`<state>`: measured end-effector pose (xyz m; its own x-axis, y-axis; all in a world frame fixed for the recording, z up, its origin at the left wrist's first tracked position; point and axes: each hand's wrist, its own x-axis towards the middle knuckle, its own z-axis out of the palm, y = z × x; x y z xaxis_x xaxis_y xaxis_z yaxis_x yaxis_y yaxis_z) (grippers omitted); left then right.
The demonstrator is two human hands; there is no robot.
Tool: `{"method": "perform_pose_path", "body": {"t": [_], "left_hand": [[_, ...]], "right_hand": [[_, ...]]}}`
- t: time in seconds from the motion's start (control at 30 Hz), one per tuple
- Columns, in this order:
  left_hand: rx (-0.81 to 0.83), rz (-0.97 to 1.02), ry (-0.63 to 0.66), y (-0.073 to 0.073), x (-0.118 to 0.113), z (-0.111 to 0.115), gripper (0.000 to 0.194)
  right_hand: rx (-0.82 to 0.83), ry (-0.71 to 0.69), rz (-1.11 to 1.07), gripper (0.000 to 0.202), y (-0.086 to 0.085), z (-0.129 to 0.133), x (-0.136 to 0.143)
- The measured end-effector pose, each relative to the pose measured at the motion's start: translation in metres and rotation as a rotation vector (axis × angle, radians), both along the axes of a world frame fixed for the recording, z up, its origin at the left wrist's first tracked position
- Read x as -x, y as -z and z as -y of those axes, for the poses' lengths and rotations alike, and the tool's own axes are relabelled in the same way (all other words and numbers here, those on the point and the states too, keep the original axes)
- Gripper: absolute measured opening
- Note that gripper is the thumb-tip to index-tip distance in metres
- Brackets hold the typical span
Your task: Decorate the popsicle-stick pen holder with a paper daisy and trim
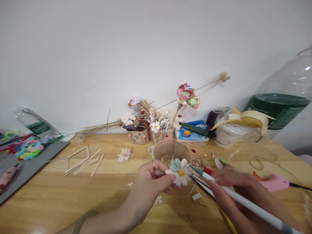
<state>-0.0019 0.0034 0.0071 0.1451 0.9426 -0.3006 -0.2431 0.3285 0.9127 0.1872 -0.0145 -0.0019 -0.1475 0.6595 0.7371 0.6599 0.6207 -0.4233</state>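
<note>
Between the thumb and fingers of my left hand [153, 178] is a white artificial flower [186, 178] with a yellow centre. Several of its upper left petals are tinted pale teal. My right hand [246, 198] grips a white brush-tip marker [243, 200], and its teal tip is at the flower's right edge. Whether the tip touches a petal I cannot tell. Just behind the flower stands a round woven-looking basket [168, 149]. A blade-like metal tool [203, 187] lies partly hidden under my right hand.
Loose wooden sticks [84, 162] and another white flower [124, 155] lie to the left. Small decorated pots [138, 136] with flowers line the wall. At right are a banana peel [253, 118], a large bottle [280, 94] and a pink glue gun [275, 183]. Wood shavings [203, 162] litter the table.
</note>
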Motion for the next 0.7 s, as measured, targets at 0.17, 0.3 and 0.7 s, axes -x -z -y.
{"method": "perform_pose_path", "body": {"t": [0.17,0.3,0.7], "left_hand": [[0.003,0.018,0.002,0.0014,0.0008,0.0002,0.025],[-0.004,0.022,0.010,0.0019,0.0011,-0.0004,0.023],[-0.006,-0.009,0.014,0.0028,0.0006,-0.0009,0.023]], "right_hand": [[0.031,0.011,-0.058,0.008,0.0009,-0.0019,0.0026],[0.029,-0.013,-0.072,0.009,0.0017,-0.0019,0.0023],[0.021,-0.042,-0.023,0.010,-0.0029,-0.0027,-0.0006]]}}
